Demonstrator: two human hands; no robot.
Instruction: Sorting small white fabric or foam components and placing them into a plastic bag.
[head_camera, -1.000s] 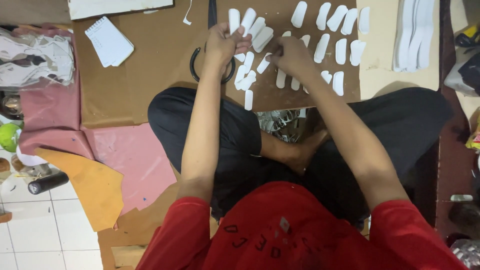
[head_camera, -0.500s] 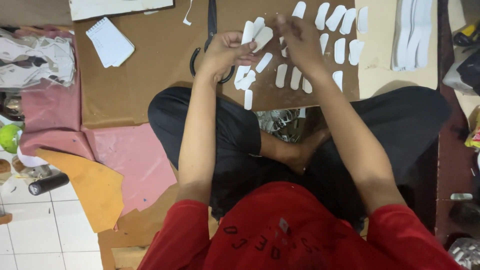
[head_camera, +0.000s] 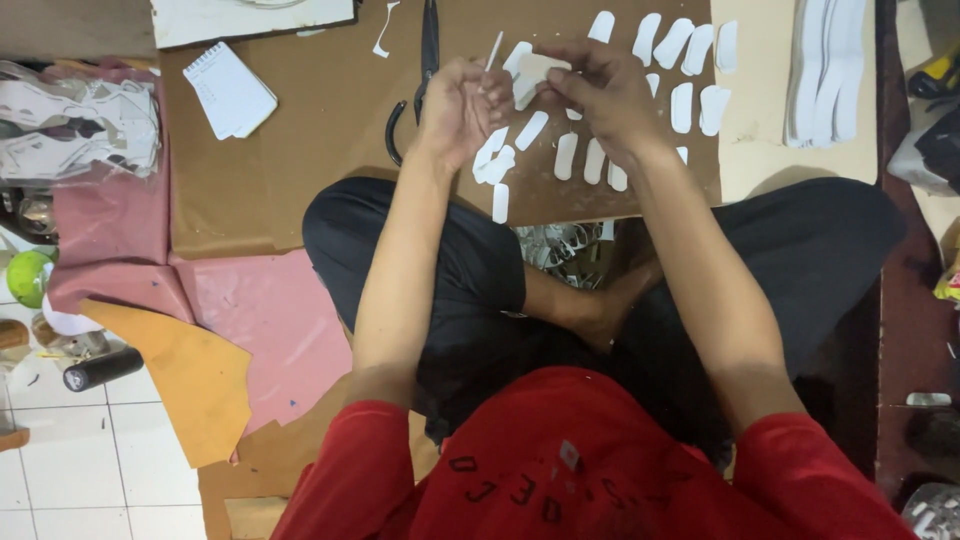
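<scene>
My left hand (head_camera: 458, 108) and my right hand (head_camera: 603, 92) are raised close together over a brown cardboard sheet (head_camera: 300, 170). The right hand pinches a small white cut piece (head_camera: 540, 70) by its right end. From the fingers of the left hand, right beside that piece, a thin white strip (head_camera: 493, 50) pokes up. Under and around both hands, several white rounded cut pieces (head_camera: 566, 156) lie in rows on the cardboard. I sit cross-legged, with my knees under the sheet's near edge.
Black-handled scissors (head_camera: 428, 45) lie just left of the left hand. A white notepad (head_camera: 231, 90) is further left. A stack of long white strips (head_camera: 829, 70) sits at the right. Pink sheets (head_camera: 265, 320), an orange sheet (head_camera: 190, 375) and a black cylinder (head_camera: 101, 368) lie at left.
Both hands rose off the rows of pieces and came together. The right hand took up a white piece, and the left hand now grips a thin strip next to it.
</scene>
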